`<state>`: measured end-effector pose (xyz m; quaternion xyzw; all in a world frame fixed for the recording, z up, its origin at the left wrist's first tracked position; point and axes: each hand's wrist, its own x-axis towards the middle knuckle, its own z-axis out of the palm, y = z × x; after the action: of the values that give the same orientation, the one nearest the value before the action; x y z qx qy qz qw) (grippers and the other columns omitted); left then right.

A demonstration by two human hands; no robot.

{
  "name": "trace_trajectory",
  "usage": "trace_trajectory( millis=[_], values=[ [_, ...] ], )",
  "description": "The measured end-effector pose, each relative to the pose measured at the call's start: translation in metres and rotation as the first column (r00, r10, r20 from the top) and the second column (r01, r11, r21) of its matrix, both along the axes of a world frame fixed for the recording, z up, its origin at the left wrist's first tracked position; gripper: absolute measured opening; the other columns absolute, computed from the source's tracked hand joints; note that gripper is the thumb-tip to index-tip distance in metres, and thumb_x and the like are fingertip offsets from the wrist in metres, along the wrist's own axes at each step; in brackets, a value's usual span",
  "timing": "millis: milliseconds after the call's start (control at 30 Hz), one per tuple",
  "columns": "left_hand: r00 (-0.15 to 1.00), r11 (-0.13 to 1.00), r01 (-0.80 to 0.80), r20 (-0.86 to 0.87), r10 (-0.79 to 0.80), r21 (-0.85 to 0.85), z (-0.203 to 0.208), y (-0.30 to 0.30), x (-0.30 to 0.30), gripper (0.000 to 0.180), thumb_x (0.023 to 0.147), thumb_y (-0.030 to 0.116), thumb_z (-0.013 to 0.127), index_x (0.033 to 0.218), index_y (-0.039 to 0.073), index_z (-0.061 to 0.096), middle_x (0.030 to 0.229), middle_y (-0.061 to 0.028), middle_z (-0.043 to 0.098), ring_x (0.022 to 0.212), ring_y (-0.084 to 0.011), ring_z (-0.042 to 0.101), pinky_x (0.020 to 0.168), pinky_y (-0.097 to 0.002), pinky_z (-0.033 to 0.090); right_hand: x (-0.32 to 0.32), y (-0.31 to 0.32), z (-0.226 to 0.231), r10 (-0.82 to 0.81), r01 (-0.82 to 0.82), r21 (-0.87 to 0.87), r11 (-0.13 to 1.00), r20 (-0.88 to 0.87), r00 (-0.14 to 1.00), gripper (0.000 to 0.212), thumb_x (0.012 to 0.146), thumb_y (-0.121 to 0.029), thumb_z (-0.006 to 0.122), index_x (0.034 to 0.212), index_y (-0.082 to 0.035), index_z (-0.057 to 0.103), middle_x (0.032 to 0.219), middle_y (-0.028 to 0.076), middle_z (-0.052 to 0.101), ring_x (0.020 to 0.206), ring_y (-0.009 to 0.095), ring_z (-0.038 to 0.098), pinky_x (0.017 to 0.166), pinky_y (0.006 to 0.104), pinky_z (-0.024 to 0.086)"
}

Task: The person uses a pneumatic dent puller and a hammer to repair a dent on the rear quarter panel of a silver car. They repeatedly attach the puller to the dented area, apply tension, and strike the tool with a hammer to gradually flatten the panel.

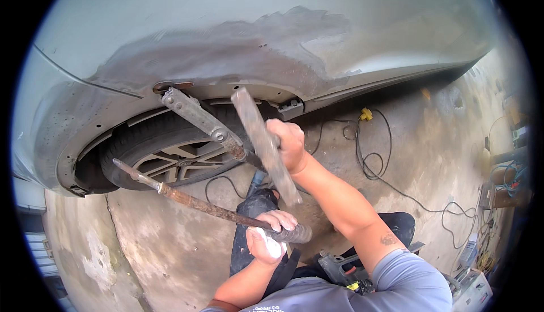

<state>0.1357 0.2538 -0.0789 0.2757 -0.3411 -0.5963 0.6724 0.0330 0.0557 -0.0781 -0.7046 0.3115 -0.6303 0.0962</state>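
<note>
My left hand point(269, 238) is closed around the dark grip of a long, rusty metal rod point(207, 204). The rod slants up and left to a pale, tapered tip near the wheel. Higher up, my right hand point(288, 145) is closed behind a long, flat, worn metal bar point(262, 142); exactly how the fingers hold it is hidden. A jointed grey metal lever point(198, 116) meets the car's fender edge at a rusty oval spot point(170, 87). Its lower end runs behind the flat bar. Above it, the silver fender point(238, 48) has a dull, sanded grey patch.
Under the arch sits a wheel point(178, 162) with a spoked rim. A black cable point(408, 198) with a yellow connector point(366, 114) loops over the stained concrete floor point(340, 170). At the right stands a grey box-shaped machine point(475, 292). A grey tool point(337, 266) lies by my legs.
</note>
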Motion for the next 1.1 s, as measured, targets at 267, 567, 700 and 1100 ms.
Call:
trace_trajectory(
  millis=[267, 567, 700, 1100],
  values=[
    [1.000, 0.999, -0.024, 0.017, 0.023, 0.042, 0.002, 0.004, -0.001, 0.058, 0.109, 0.053, 0.031, 0.086, 0.004, 0.051, 0.076, -0.0202, 0.060, 0.075, -0.0368, 0.060, 0.074, -0.0480, 0.051, 0.018, 0.016, 0.014, 0.010, -0.012, 0.045, 0.999, 0.054, 0.999, 0.054, 0.094, -0.055, 0.068, 0.093, -0.002, 0.059, 0.064, 0.016, 0.056, 0.057, 0.039, 0.062, 0.050, 0.0417, 0.049],
    [0.999, 0.999, 0.006, 0.046, -0.008, 0.033, 0.000, 0.008, 0.000, 0.058, 0.109, 0.053, 0.031, 0.085, 0.004, 0.051, 0.076, -0.0204, 0.061, 0.075, -0.0376, 0.059, 0.075, -0.0490, 0.051, 0.021, 0.022, 0.022, 0.025, -0.030, 0.123, 0.992, 0.050, 0.998, 0.053, 0.092, -0.055, 0.071, 0.087, -0.004, 0.057, 0.063, 0.014, 0.053, 0.056, 0.037, 0.062, 0.050, 0.0408, 0.049],
    [1.000, 0.999, 0.007, 0.027, -0.008, 0.046, 0.000, 0.004, -0.003, 0.058, 0.108, 0.054, 0.033, 0.085, 0.005, 0.051, 0.076, -0.0203, 0.060, 0.077, -0.0380, 0.059, 0.076, -0.0491, 0.051, 0.019, 0.002, 0.025, 0.002, -0.017, 0.302, 0.953, 0.051, 0.999, 0.053, 0.092, -0.054, 0.072, 0.087, -0.003, 0.059, 0.062, 0.016, 0.057, 0.058, 0.039, 0.063, 0.050, 0.0411, 0.049],
    [1.000, 1.000, 0.013, 0.012, -0.013, 0.016, -0.005, 0.005, -0.003, 0.060, 0.108, 0.055, 0.030, 0.086, 0.005, 0.052, 0.077, -0.0189, 0.061, 0.077, -0.0369, 0.060, 0.075, -0.0495, 0.051, 0.013, 0.011, 0.017, -0.013, -0.008, 0.275, 0.961, 0.076, 0.997, 0.054, 0.092, -0.055, 0.072, 0.087, -0.002, 0.060, 0.064, 0.014, 0.058, 0.056, 0.037, 0.063, 0.050, 0.0406, 0.050]
  ],
)
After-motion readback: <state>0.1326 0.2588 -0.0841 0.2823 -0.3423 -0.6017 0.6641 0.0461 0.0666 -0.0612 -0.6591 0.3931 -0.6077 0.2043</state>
